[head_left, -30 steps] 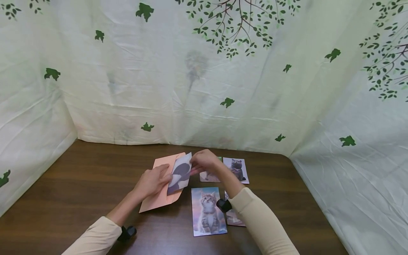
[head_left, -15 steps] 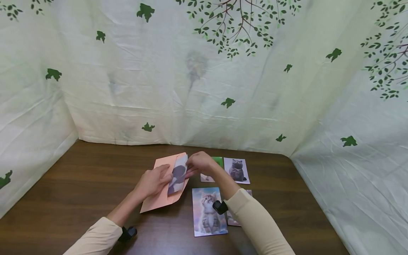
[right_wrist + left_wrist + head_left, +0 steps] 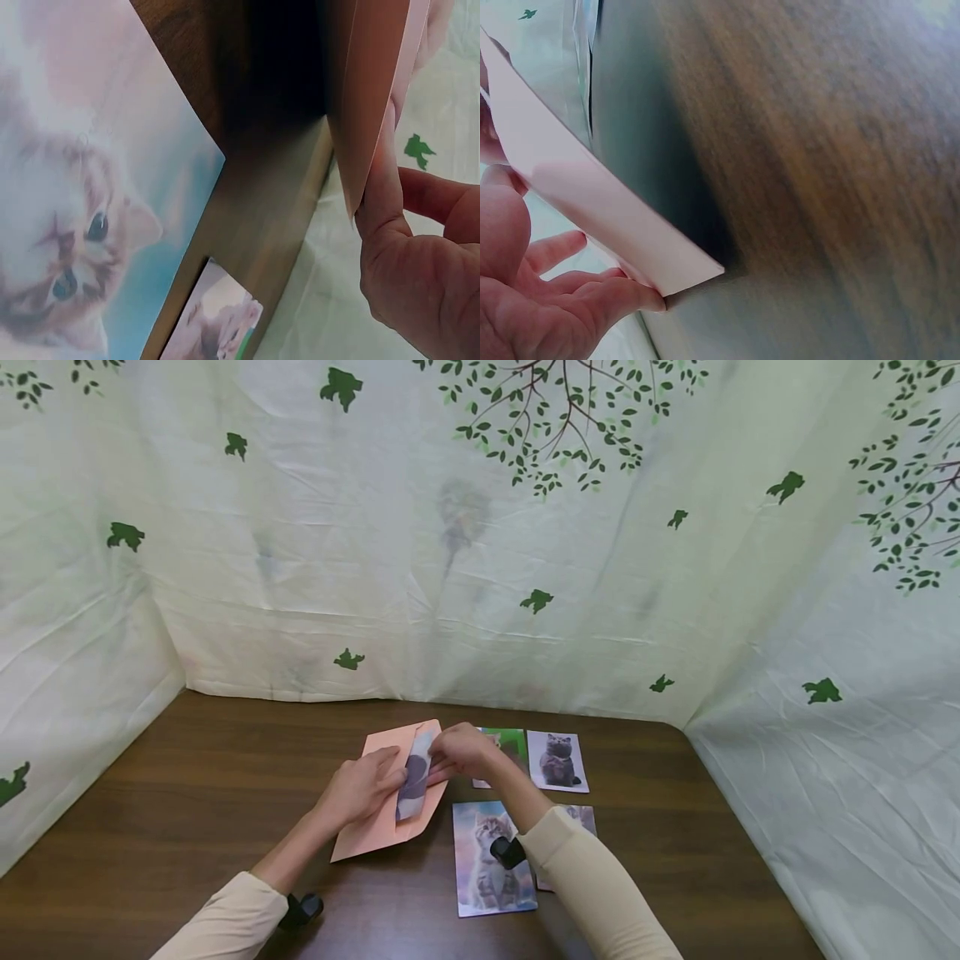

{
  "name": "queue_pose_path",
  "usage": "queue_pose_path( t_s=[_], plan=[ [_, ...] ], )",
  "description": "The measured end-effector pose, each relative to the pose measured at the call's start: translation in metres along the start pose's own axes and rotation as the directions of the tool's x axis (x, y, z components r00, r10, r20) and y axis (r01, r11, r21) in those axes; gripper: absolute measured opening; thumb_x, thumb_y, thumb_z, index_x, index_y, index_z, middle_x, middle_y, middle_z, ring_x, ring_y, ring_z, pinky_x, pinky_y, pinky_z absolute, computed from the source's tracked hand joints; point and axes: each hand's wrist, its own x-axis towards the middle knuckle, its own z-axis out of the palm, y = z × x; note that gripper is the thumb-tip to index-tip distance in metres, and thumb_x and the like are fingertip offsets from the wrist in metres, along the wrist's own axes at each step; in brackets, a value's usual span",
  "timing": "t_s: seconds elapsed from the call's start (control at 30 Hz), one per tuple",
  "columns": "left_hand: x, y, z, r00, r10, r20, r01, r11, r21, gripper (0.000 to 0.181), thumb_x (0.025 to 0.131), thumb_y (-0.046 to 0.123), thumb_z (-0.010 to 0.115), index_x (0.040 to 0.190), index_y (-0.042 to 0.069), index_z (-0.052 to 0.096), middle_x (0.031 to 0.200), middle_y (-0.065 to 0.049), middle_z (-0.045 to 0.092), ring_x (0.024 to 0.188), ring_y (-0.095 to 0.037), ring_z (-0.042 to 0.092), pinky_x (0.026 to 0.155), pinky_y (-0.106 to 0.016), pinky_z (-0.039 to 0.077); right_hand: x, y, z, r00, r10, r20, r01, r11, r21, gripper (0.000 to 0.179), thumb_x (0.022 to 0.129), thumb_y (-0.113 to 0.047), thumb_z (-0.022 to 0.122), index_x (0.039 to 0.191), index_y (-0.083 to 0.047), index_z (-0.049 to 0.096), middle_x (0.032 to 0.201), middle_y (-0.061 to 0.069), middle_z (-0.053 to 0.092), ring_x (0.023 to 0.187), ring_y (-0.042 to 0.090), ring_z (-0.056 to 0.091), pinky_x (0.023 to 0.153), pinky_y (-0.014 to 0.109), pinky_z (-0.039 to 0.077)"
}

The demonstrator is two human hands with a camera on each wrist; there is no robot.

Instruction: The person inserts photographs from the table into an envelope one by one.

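A peach envelope (image 3: 369,838) is held tilted above the table by my left hand (image 3: 362,787), its thumb on the front near the opening. Out of the opening shows a strip of a grey-and-white picture card (image 3: 413,787); the rest of it is inside. My right hand (image 3: 463,750) is at the card's exposed right edge, fingers bent against it at the envelope's mouth. In the left wrist view the envelope (image 3: 592,187) rests against the left fingers, one corner low over the table. The right wrist view has the right thumb and fingers at the envelope's edge (image 3: 367,112).
On the brown table (image 3: 247,777) lie a kitten card (image 3: 491,881), a grey cat card (image 3: 558,762), a green-backed card (image 3: 512,743) and another card (image 3: 581,817) partly under the right forearm. A leaf-printed cloth (image 3: 390,568) hangs behind and at both sides.
The picture card has slid leftward, deeper into the envelope, with the right hand following it. The left hand and envelope stay nearly still. More of the green-backed card now shows.
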Motion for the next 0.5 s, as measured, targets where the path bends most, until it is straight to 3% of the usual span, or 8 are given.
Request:
queue_pose_path(
  t_s=[0.23, 0.5],
  plan=[
    [0.0, -0.002, 0.001, 1.0, -0.002, 0.001, 0.002, 1.0, -0.004, 0.05, 0.1, 0.028, 0.058, 0.14, -0.002, 0.057, 0.129, -0.027, 0.065, 0.117, -0.049, 0.062, 0.096, -0.059, 0.048, 0.006, 0.002, 0.006, 1.0, 0.032, 0.0, -0.032, 0.999, 0.017, 0.021, 0.098, 0.0, 0.049, 0.087, 0.009, 0.064, 0.073, 0.016, 0.065, 0.058, 0.022, 0.071, 0.061, 0.032, 0.061],
    [0.001, -0.001, -0.001, 1.0, -0.001, 0.01, 0.001, 1.0, 0.005, 0.051, 0.1, 0.029, 0.057, 0.139, -0.003, 0.057, 0.131, -0.027, 0.064, 0.117, -0.05, 0.062, 0.096, -0.059, 0.048, 0.011, 0.006, 0.012, 1.0, 0.023, -0.016, -0.022, 0.999, 0.049, 0.022, 0.098, 0.0, 0.047, 0.084, 0.008, 0.062, 0.073, 0.015, 0.064, 0.056, 0.021, 0.07, 0.064, 0.033, 0.061]
  ],
)
